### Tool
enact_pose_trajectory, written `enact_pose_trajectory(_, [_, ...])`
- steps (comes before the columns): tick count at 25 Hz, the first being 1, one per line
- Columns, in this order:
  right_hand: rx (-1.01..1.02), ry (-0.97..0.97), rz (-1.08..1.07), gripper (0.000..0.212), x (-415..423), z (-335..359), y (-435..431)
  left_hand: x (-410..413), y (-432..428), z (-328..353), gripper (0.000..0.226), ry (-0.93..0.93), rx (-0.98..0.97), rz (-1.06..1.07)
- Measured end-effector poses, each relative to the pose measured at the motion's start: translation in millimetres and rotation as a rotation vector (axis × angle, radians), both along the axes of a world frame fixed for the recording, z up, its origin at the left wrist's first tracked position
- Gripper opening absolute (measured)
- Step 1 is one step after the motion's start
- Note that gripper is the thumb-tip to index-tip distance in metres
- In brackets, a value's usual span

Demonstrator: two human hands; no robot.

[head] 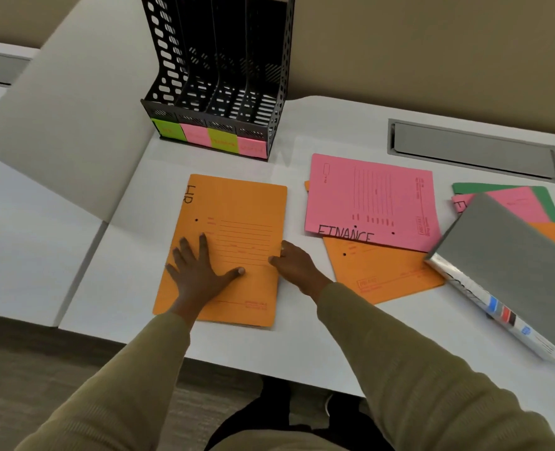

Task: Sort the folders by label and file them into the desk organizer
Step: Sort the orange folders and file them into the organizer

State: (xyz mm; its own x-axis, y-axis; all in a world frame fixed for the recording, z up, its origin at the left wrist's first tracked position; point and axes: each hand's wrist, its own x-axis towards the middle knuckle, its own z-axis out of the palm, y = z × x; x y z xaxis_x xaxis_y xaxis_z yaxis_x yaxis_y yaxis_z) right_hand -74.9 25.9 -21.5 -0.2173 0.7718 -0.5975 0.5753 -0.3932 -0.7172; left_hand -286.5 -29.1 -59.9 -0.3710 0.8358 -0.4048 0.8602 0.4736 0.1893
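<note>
An orange folder (237,203) marked "HR" lies flat on the white desk (132,255) before the black desk organizer (217,79). My left hand (201,268) presses flat on its lower part with fingers spread. My right hand (294,266) pinches the folder's right edge with thumb and curled fingers. To the right lies a pink folder (370,200) marked "FINANCE", on top of another orange folder (383,275). Further right, a pink folder (513,203) and a green folder (543,196) overlap.
The organizer has several empty slots with green and pink sticky labels (211,138) along its front. A grey box (517,265) lies at the right over the folders. A grey cable hatch (471,148) sits in the desk behind. A white divider panel (74,125) rises at the left.
</note>
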Motion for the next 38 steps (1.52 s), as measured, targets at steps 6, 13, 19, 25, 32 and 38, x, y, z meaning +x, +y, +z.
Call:
enact_pose_trajectory(6, [0.335, -0.296, -0.033, 0.033, 47.8, -9.4, -0.8, 34.3, 11.8, -11.1, 0.126, 0.012, -0.077, -0.096])
enact_pose_trajectory(13, [0.337, -0.516, -0.19, 0.05, 134.9, -10.8, -16.1, 144.6, 56.5, 16.6, 0.08, -0.522, 0.249, -0.152])
enact_pose_trajectory(19, [0.175, -0.472, -0.012, 0.071, 170.8, -19.2, -30.0, 201.1, 107.3, 25.2, 0.055, -1.239, 0.116, 0.75])
enact_pose_trajectory(25, [0.12, -0.403, 0.005, 0.065, 180.5, -2.8, -17.8, 209.4, 142.3, 49.4, 0.009, -1.339, 0.182, 0.786])
enact_pose_trajectory(32, [0.061, -0.028, -0.455, 0.071, 198.4, 32.2, 16.6, 190.7, 200.9, 124.7, 0.01, -1.374, 0.475, 0.601])
enact_pose_trajectory(38, [0.003, 0.493, -0.981, 0.062, 231.1, 65.2, 47.5, 166.6, 212.7, 145.2, 0.015, -1.454, 0.527, 0.693])
